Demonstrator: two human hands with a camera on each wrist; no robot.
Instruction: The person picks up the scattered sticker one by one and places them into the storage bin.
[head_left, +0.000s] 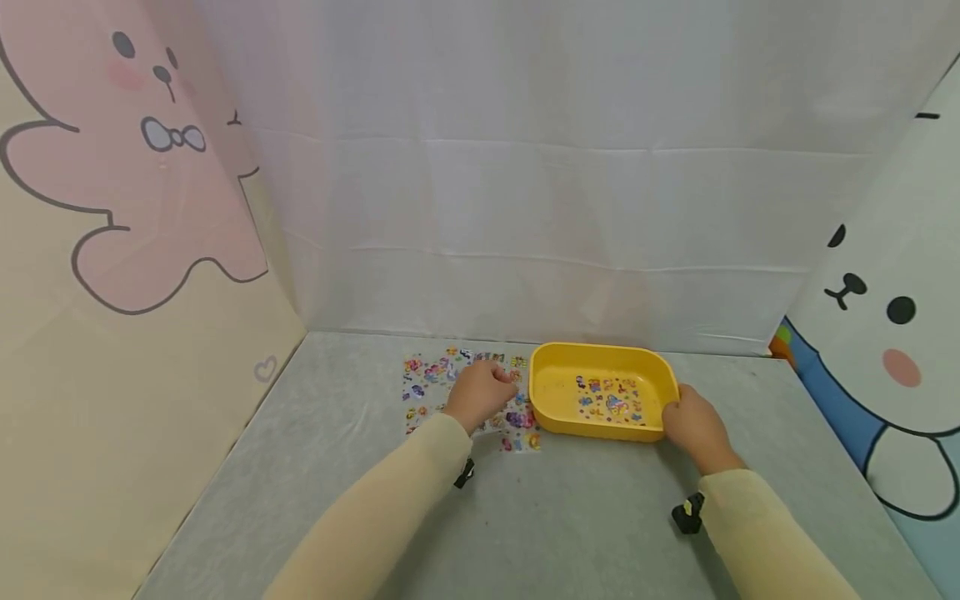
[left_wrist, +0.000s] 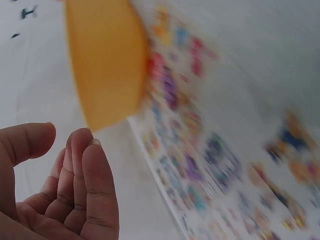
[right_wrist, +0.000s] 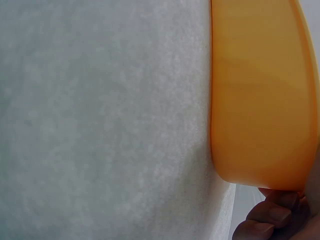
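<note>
On the grey table (head_left: 570,517), your hands are working at a yellow tray and a sticker sheet.

Your right hand (head_left: 693,427) is gripping the yellow tray (head_left: 551,392) at its right end, fingers curling under the rim. Your left hand (head_left: 480,393) is hovering over the sticker sheet (head_left: 427,379) just left of the tray, fingers loosely bent and holding nothing. More stickers (head_left: 609,398) are lying inside the tray.
</note>
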